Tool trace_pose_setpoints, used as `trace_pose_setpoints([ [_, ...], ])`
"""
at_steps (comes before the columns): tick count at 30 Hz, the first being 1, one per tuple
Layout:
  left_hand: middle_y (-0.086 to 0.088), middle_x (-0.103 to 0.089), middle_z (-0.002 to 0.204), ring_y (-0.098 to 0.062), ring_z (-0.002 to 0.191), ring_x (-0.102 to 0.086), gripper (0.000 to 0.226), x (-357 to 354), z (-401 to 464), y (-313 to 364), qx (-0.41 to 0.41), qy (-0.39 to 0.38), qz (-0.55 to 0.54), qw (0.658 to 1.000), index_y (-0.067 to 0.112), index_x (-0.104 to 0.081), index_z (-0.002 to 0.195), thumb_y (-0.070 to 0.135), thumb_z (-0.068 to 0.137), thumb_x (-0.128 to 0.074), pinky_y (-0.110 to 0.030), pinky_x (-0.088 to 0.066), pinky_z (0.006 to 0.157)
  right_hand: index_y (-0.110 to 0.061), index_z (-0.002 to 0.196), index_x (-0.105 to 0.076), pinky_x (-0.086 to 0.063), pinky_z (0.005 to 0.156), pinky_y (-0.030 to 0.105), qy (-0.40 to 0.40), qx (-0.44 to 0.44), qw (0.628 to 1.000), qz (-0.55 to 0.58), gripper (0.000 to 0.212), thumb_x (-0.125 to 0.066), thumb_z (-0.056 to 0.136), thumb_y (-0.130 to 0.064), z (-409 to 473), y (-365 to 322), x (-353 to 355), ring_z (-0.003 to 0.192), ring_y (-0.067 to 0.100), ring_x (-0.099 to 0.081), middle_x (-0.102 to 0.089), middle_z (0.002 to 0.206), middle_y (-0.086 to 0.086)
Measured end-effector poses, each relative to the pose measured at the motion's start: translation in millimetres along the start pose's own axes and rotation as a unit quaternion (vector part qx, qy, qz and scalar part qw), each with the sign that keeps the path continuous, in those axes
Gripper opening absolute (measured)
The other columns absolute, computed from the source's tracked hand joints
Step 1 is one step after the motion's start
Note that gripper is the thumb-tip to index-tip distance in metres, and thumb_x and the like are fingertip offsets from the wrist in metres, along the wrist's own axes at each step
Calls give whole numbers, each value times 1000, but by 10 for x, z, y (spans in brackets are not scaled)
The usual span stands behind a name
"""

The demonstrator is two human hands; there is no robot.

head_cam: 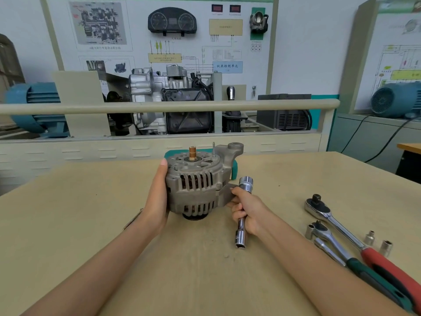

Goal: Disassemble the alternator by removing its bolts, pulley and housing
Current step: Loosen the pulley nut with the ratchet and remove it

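**Alternator steadied, socket bar in hand**

At the far left, a thin rod (132,218) lies on the table (68,213), partly hidden by the left wrist. The left hand (157,197) lies flat, fingers straight, against the side of the alternator (198,185), which stands mid-table with its pulley (195,216) underneath and its copper slip-ring shaft (192,153) pointing up. The cast housing looks heavy, rigid and smooth-edged; the ribbed body and the mounting ear (234,148) seem the safest places to hold, never the shaft, which looks easily damaged. Behind it sits a teal tray (234,169); what it holds is hidden. The right hand (247,213) grips a socket bar (243,210) just beside the housing. Farther right lie 2 ratchets, the green-handled (337,249) and the red-handled (355,236), with 2 loose sockets (378,242) near them.
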State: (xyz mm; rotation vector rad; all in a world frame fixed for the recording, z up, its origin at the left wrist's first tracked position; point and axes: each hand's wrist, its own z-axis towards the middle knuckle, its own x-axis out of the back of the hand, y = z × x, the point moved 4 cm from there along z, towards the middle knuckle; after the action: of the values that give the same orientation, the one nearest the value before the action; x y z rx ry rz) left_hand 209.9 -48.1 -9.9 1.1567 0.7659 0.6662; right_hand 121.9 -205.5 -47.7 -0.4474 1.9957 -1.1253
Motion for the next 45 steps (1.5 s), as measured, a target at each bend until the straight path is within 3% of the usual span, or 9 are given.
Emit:
trace_pose_setpoints([
  [5, 16, -56, 136, -4, 126, -51, 92, 147, -234, -63, -68, -49, 67, 994, 40, -42, 139, 90, 63, -47, -44, -42, 106, -8, 80, -44, -21, 24, 11, -32, -29, 997, -57, 17, -56, 90, -14, -244, 6, 170, 26, 1, -28, -65, 65, 15],
  [10, 59, -33, 121, 32, 117, -31, 81, 157, -411, -84, -144, -40, 163, 975, 64, -10, 128, 75, 65, -58, 3, -34, 89, -11, 92, -48, -21, 25, 12, -35, -20, 995, -91, 21, -59, 92, -28, -220, -64, 218, 28, 2, -28, -58, 79, 12],
  [18, 21, -52, 137, 4, 128, -46, 82, 66, -393, -110, -161, 19, 78, 984, 36, -29, 146, 62, 74, -58, -27, -36, 110, -12, 76, -39, -22, 30, 16, 17, 117, 961, -250, 22, -52, 94, -11, -201, -152, 137, 31, 6, -31, -38, 58, 5],
  [23, 13, -62, 128, -11, 122, -56, 70, 45, -411, -49, -97, 40, 20, 994, 36, -47, 135, 69, 74, -61, -49, -46, 102, -10, 76, -41, -20, 30, 14, 22, 124, 956, -265, 19, -49, 93, -7, -381, -198, 98, 27, 6, -31, -54, 53, 11],
  [27, 11, -69, 115, -11, 105, -66, 61, 30, -361, 50, 0, 54, 36, 998, 36, -56, 126, 73, 76, -48, -32, -54, 74, -10, 77, -40, -19, 30, 13, 4, 100, 969, -225, 17, -45, 93, -5, -498, -262, 89, 27, 5, -28, -56, 47, 7],
  [32, 9, -69, 115, -10, 103, -65, 59, 1, -233, 182, 40, 35, 135, 989, 31, -56, 127, 70, 85, -44, -32, -52, 84, -11, 76, -39, -19, 27, 12, 11, 54, 976, -212, 17, -44, 92, -7, -524, -215, 130, 26, 5, -28, -43, 49, 4],
  [36, 5, -63, 108, -9, 92, -62, 74, -110, -121, 250, 68, 62, 163, 982, 20, -44, 128, 73, 77, -52, -23, -45, 63, -10, 77, -39, -20, 27, 11, 18, 25, 978, -208, 16, -42, 93, -8, -474, -168, 196, 26, 5, -29, -42, 51, 5],
  [41, -8, -55, 130, -30, 118, -55, 108, -231, 46, 309, 73, 84, 225, 968, 17, -42, 137, 87, 54, -52, -48, -45, 100, -9, 78, -39, -20, 28, 11, 36, 12, 978, -204, 16, -38, 94, -7, -451, -84, 242, 27, 6, -29, -43, 53, 6],
  [45, 0, -60, 125, -21, 110, -60, 73, -275, 89, 318, 12, 34, 222, 974, 27, -46, 136, 72, 79, -51, -42, -52, 88, -11, 77, -39, -19, 29, 11, 38, 27, 982, -181, 17, -39, 95, -9, -437, -75, 226, 28, 6, -29, -43, 55, 6],
])
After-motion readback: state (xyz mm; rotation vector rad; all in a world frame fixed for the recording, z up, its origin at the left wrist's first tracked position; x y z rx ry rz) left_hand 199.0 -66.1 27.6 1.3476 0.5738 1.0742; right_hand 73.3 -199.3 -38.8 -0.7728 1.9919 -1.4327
